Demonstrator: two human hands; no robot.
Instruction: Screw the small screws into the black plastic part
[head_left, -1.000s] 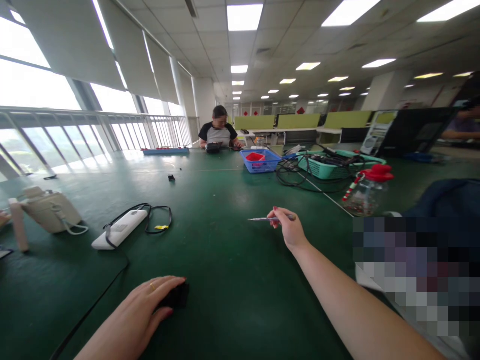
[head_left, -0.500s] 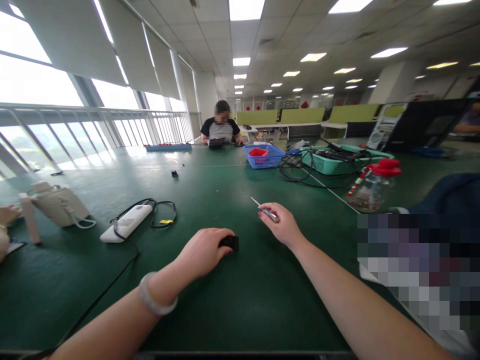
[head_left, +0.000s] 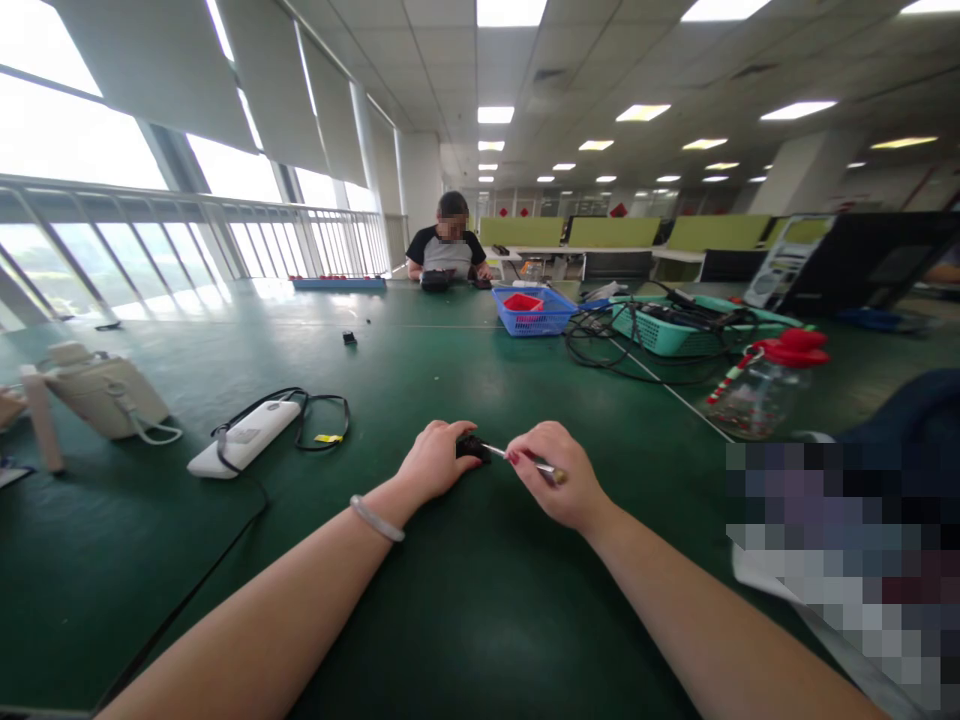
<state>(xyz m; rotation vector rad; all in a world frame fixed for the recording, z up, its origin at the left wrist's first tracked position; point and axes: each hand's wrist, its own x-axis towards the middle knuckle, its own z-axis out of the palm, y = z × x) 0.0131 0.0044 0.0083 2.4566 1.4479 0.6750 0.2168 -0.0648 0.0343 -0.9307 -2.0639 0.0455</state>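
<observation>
In the middle of the green table [head_left: 480, 610], my left hand [head_left: 435, 462] grips a small black part [head_left: 472, 447] between thumb and fingers. Its exact kind is too small and too covered to make out. My right hand [head_left: 559, 470] is closed round the handle of a screwdriver [head_left: 551, 470]. The thin metal shaft points left, and its tip meets the right side of the black part. Whether the tip sits in a screw or slot does not show. A pale bangle [head_left: 376, 519] rings my left wrist.
A white power bank-like box [head_left: 244, 440] with a black cord lies left, near a beige bag [head_left: 109, 395]. Another small black piece [head_left: 349, 338] lies farther off. Blue basket [head_left: 536, 318], green basket [head_left: 660, 330] with cables and red-lidded bottle [head_left: 765, 395] stand right. A person [head_left: 448, 245] sits opposite.
My left hand has moved forward with the black part. The screwdriver in my right hand has come down and left, so its tip now meets the part. The view has shifted slightly.
</observation>
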